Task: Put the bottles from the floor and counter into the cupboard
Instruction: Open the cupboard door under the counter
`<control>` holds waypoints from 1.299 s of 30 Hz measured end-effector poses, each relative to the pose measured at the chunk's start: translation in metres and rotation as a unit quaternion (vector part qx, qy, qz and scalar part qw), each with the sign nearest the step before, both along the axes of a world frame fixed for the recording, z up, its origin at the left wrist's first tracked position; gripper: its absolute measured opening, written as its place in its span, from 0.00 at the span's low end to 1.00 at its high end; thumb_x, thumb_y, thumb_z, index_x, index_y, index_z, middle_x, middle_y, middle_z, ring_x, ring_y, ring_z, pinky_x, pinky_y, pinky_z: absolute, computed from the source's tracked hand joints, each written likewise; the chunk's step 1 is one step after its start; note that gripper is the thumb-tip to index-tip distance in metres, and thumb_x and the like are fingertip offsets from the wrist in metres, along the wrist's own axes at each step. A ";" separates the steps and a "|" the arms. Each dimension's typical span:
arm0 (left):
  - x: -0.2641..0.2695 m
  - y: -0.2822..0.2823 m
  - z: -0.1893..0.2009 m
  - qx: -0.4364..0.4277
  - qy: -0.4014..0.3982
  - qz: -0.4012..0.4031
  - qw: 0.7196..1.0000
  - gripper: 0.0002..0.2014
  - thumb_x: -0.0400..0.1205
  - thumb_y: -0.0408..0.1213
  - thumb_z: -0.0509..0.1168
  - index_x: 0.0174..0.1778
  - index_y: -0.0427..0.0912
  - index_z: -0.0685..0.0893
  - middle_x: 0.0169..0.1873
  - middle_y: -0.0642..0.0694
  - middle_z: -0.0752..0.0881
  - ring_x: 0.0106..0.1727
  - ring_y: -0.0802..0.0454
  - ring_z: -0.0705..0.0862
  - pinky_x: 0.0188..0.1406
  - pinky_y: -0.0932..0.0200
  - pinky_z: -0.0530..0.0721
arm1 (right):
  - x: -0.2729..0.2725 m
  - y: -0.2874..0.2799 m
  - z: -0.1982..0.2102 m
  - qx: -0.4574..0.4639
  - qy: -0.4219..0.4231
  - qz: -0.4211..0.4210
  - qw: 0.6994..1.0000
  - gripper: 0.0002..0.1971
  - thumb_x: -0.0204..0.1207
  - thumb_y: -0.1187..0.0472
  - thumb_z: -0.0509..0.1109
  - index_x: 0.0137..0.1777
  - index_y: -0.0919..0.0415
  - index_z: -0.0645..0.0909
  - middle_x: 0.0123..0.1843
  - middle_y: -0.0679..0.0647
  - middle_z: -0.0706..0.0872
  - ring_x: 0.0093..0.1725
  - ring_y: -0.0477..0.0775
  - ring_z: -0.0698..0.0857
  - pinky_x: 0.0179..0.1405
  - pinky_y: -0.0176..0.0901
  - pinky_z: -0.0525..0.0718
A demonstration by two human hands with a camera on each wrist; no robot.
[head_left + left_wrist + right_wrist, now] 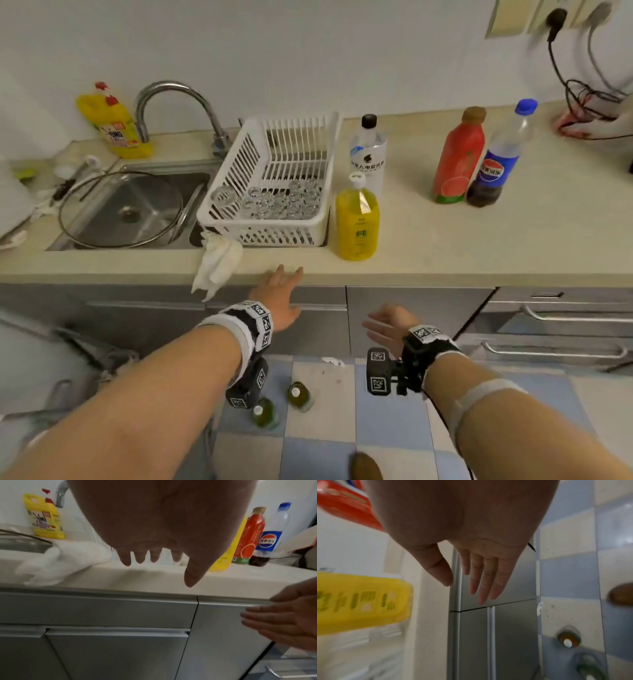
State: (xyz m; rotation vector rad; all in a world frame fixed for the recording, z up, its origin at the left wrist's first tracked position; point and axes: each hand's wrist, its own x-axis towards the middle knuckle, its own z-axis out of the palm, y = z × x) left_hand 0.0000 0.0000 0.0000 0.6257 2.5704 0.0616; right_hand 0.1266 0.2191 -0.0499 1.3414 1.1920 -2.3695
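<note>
Four bottles stand on the counter: a yellow juice bottle, a clear black-capped bottle, a red bottle and a cola bottle. Two small green bottles stand on the tiled floor, and a brown object lies nearer me. The grey cupboard doors are closed. My left hand is open, fingers straight at the counter's front edge, holding nothing. My right hand is open and empty in front of the right door.
A white dish rack with glasses sits beside the sink, which holds a glass lid. A white cloth hangs over the counter edge. Yellow detergent stands behind the tap. Handled drawers are at right; cables lie far right.
</note>
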 end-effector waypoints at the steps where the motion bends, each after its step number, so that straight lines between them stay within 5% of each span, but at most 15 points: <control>1: -0.004 0.003 -0.006 -0.010 0.003 -0.012 1.000 0.44 0.85 0.51 0.65 0.90 0.63 0.41 0.92 0.45 0.41 0.92 0.38 0.43 0.89 0.33 0.54 | -0.012 0.003 -0.009 -0.027 0.006 -0.027 0.999 0.16 0.82 0.67 0.61 0.68 0.68 0.77 0.62 0.64 0.85 0.56 0.61 0.88 0.49 0.52 0.87; 3: -0.010 0.003 -0.016 -0.026 0.014 -0.013 0.999 0.46 0.84 0.53 0.65 0.89 0.65 0.39 0.91 0.46 0.37 0.92 0.39 0.40 0.88 0.33 0.50 | -0.033 0.007 -0.017 -0.064 0.009 -0.063 0.996 0.23 0.82 0.67 0.61 0.77 0.63 0.72 0.61 0.62 0.85 0.60 0.61 0.87 0.50 0.51 0.87; 8: -0.009 -0.005 -0.035 0.003 0.008 0.010 1.000 0.44 0.83 0.62 0.61 0.86 0.73 0.36 0.89 0.56 0.31 0.91 0.46 0.33 0.87 0.28 0.47 | -0.073 0.003 -0.022 -0.138 -0.004 -0.076 0.987 0.20 0.82 0.66 0.59 0.73 0.62 0.77 0.67 0.62 0.86 0.68 0.61 0.83 0.61 0.48 0.82; 12: -0.013 -0.005 -0.037 0.021 -0.021 0.021 0.999 0.42 0.83 0.64 0.58 0.86 0.74 0.37 0.89 0.57 0.30 0.90 0.47 0.30 0.86 0.25 0.47 | -0.082 -0.004 -0.026 -0.146 0.000 -0.090 0.985 0.12 0.80 0.70 0.58 0.60 0.64 0.78 0.54 0.62 0.87 0.50 0.61 0.85 0.64 0.50 0.82; 13: -0.013 -0.005 -0.038 0.023 -0.026 0.019 0.999 0.42 0.83 0.64 0.58 0.86 0.74 0.37 0.89 0.57 0.30 0.90 0.46 0.29 0.86 0.25 0.47 | -0.080 -0.006 -0.026 -0.139 -0.006 -0.089 0.986 0.11 0.80 0.70 0.58 0.58 0.64 0.79 0.52 0.61 0.87 0.47 0.60 0.85 0.64 0.49 0.83; 17: -0.015 -0.008 -0.033 0.029 -0.047 0.007 0.998 0.42 0.83 0.64 0.58 0.87 0.72 0.37 0.89 0.55 0.29 0.90 0.45 0.28 0.86 0.23 0.48 | -0.052 -0.020 -0.027 -0.058 -0.049 -0.081 0.994 0.10 0.80 0.68 0.63 0.58 0.65 0.83 0.53 0.60 0.89 0.50 0.56 0.87 0.39 0.47 0.87; 23: -0.015 -0.004 -0.023 0.008 -0.039 -0.008 0.999 0.46 0.83 0.52 0.67 0.89 0.68 0.41 0.90 0.51 0.33 0.91 0.41 0.33 0.85 0.21 0.52 | 0.050 -0.034 -0.025 0.119 -0.112 -0.023 0.986 0.04 0.80 0.66 0.65 0.53 0.61 0.77 0.49 0.60 0.86 0.47 0.57 0.85 0.59 0.58 0.86; 27: -0.001 0.011 -0.017 0.033 -0.016 0.019 0.999 0.40 0.83 0.49 0.65 0.90 0.57 0.53 0.91 0.41 0.48 0.91 0.35 0.51 0.86 0.30 0.60 | 0.123 -0.017 -0.019 0.278 -0.204 0.072 0.936 0.17 0.73 0.57 0.69 0.60 0.63 0.75 0.48 0.61 0.86 0.45 0.59 0.86 0.57 0.61 0.88; 29: 0.015 0.020 -0.017 0.032 -0.027 -0.007 0.999 0.37 0.83 0.49 0.63 0.89 0.53 0.59 0.88 0.37 0.59 0.87 0.32 0.65 0.83 0.36 0.69 | 0.153 -0.010 -0.013 0.361 -0.238 0.104 0.895 0.28 0.68 0.51 0.73 0.66 0.56 0.69 0.48 0.59 0.85 0.46 0.63 0.86 0.53 0.57 0.88; 31: 0.032 0.030 -0.018 0.007 -0.069 -0.046 0.997 0.31 0.83 0.47 0.62 0.85 0.51 0.69 0.84 0.37 0.67 0.79 0.32 0.76 0.78 0.40 0.76 | 0.180 -0.005 -0.010 0.428 -0.281 0.163 0.843 0.39 0.73 0.55 0.71 0.81 0.45 0.56 0.59 0.64 0.81 0.51 0.67 0.83 0.51 0.54 0.83; 34: 0.056 0.047 -0.023 -0.033 -0.107 -0.119 0.987 0.16 0.80 0.47 0.61 0.59 0.50 0.87 0.66 0.39 0.85 0.63 0.39 0.85 0.70 0.48 0.83 | 0.217 0.003 -0.014 0.493 -0.341 0.243 0.763 0.40 0.76 0.63 0.63 0.83 0.35 0.52 0.70 0.64 0.70 0.67 0.72 0.75 0.66 0.60 0.79; 36: 0.069 0.059 -0.029 -0.020 -0.102 -0.142 0.984 0.07 0.79 0.45 0.63 0.43 0.48 0.85 0.51 0.41 0.89 0.53 0.41 0.86 0.59 0.53 0.83 | 0.237 0.009 -0.016 0.519 -0.348 0.270 0.732 0.36 0.75 0.63 0.61 0.82 0.38 0.58 0.70 0.63 0.68 0.68 0.72 0.73 0.69 0.63 0.77; 39: 0.094 0.076 -0.026 -0.009 -0.105 -0.142 0.984 0.05 0.81 0.41 0.65 0.40 0.48 0.84 0.45 0.41 0.88 0.47 0.42 0.81 0.49 0.57 0.77 | 0.257 0.022 -0.014 0.530 -0.341 0.284 0.723 0.36 0.73 0.64 0.63 0.81 0.43 0.61 0.73 0.62 0.67 0.66 0.73 0.76 0.67 0.62 0.80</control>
